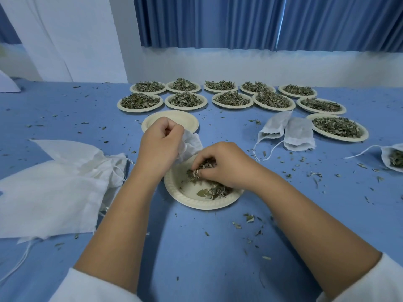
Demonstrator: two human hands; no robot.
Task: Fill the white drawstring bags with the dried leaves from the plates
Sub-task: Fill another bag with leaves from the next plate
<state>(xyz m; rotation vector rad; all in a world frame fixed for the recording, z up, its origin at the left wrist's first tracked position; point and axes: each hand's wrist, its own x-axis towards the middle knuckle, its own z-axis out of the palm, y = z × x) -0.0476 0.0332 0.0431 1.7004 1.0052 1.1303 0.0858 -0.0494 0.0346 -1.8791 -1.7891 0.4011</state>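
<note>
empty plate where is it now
Head view, left of centre: the empty plate sits just beyond the left hand, in front of the rows of leaf-filled plates.

On the counter [196,253], the near plate [196,203] sits before you, a bare plate [187,118] just behind it, heaped plates [232,107] in rows farther back, spare bags [50,192] to your left, filled bags [298,131] to your right.

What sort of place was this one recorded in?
Probably a makeshift indoor packing station for herbs or tea: a table under a blue cloth strewn with leaf bits, rows of paper plates heaped with dried leaves, and white drawstring bags beside them. Blue curtains hang behind.
</note>
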